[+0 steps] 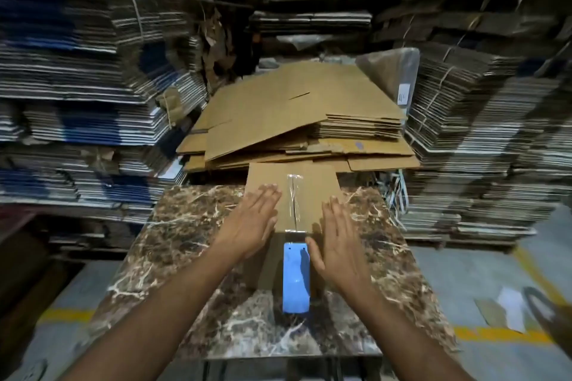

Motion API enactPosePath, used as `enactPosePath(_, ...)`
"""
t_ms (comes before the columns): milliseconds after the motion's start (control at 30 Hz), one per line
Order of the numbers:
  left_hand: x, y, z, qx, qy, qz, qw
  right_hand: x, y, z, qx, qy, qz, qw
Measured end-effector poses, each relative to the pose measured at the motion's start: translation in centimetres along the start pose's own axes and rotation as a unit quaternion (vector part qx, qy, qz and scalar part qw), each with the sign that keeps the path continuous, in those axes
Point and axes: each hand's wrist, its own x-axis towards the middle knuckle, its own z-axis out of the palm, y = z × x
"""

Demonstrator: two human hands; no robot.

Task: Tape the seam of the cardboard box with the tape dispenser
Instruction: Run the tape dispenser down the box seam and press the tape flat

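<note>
Cardboard box (312,195), brown, sits at the far middle of a marble-patterned table (185,244). Its top faces up, and its far edge meets a heap of flattened cartons (297,114) behind the table.

Clear tape (293,195) runs along the centre seam of the box top, from near the far edge to the near edge, glossy and slightly wrinkled.

Left hand (253,223): flat, palm down, fingers extended and close together, nothing gripped. It lies on the box top just left of the taped seam, fingertips pointing away from the person.

Right hand (337,241): likewise flat and empty, fingers extended. It lies over the near right part of the box top, just right of the seam, with the thumb down beside the box's near edge. Whether either palm presses the cardboard or only hovers, cannot tell.

Tape dispenser (296,277): blue, lying lengthwise between the two forearms, directly nearer the person than the seam's near end. Its far end is against the box's near face, right by the right thumb. Neither hand holds it.

Surroundings: tied bundles of flattened cartons (464,120) stacked high on both sides.
</note>
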Motion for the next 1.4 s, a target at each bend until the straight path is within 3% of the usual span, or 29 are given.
enactPosePath(200,-1.4,0.0,3.8,-0.007,-0.074,0.002,0.997,-2.5,-0.4,3.2,-0.038,-0.066,0.021,0.997)
enactPosePath(500,-1.9,1.3,5.3,-0.010,-0.003,-0.053,0.999,-5.8,-3.7,5.3,-0.010,-0.072,0.061,0.995)
enactPosePath(700,-1.7,1.0,5.5,-0.002,0.027,-0.041,0.999,-6.3,-5.7,7.4,0.027,-0.077,0.098,0.992)
enactPosePath(967,0.8,-1.5,3.8,0.088,-0.056,0.094,0.990,-6.3,-6.6,8.0,0.067,-0.060,0.143,0.986)
enactPosePath(1133,1.6,-2.0,4.0,0.071,-0.085,0.168,0.980,-6.9,-6.5,7.7,0.089,-0.039,0.149,0.984)
enactPosePath(1267,2.9,-1.8,4.0,-0.015,-0.150,0.169,0.974,-7.0,-5.8,7.8,0.180,-0.024,0.144,0.973)
enactPosePath(1400,3.1,-1.9,4.5,-0.007,-0.163,0.159,0.974,-6.6,-5.1,7.5,0.188,-0.017,0.136,0.973)
